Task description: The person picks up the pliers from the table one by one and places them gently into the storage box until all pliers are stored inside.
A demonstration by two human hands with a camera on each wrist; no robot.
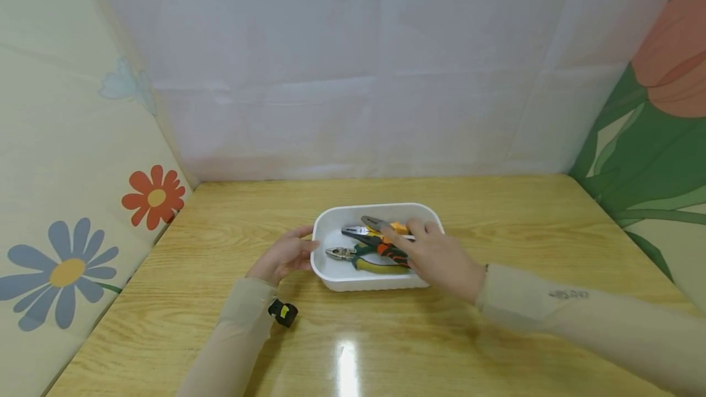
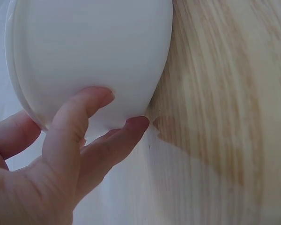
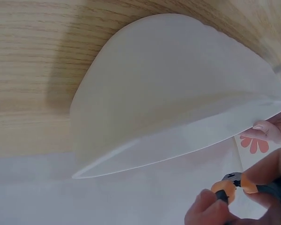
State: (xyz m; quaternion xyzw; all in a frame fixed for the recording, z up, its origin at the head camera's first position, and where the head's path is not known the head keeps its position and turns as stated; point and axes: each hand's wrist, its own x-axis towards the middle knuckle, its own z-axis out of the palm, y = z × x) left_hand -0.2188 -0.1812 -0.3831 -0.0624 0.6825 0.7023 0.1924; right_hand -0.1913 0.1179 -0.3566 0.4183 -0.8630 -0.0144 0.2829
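Note:
A white plastic basin [image 1: 361, 285] stands on the wooden table with several pliers in it. My left hand [image 1: 287, 254] grips its left end, with fingers against the outer wall and at the rim. Over the right end, my right hand [image 1: 441, 259] holds pliers with orange and black handles [image 3: 225, 190]; their grey jaws lean toward the back left. Below lie silver-jawed pliers [image 1: 355, 230], long-nose pliers with red and black handles [image 1: 390, 251], and combination pliers with green and yellow handles [image 1: 375, 267]. My right hand hides some of the handle ends.
A small black object with a yellow mark [image 1: 284, 312] sits beside the left wrist. The wooden table [image 1: 524, 219] ends at a white cloth backdrop [image 1: 353, 78]. Flower-printed panels [image 1: 66, 139] stand along both sides.

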